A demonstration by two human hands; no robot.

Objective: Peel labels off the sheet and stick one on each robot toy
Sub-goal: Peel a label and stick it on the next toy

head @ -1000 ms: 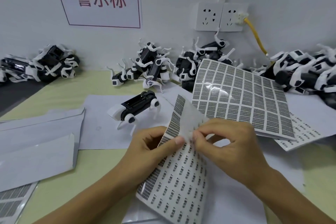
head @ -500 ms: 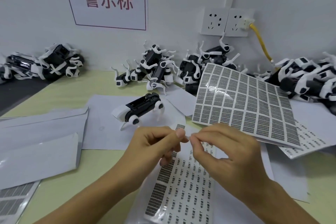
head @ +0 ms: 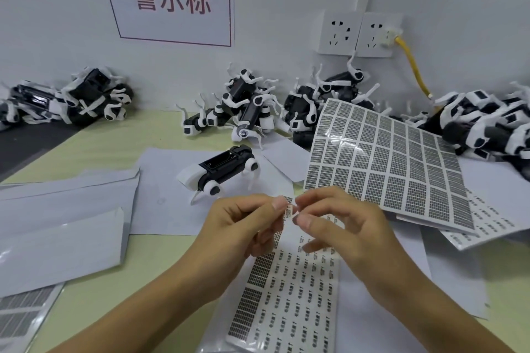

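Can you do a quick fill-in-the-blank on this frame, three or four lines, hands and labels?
1. Both hands, left hand and right hand, pinch one small ____ between their fingertips.
2. The label sheet under the hands lies on the ____.
3. The single robot toy standing apart sits just ____ the hands.
4. The cable plugged into the wall socket is ____.

Missing words: label; table; beyond; yellow
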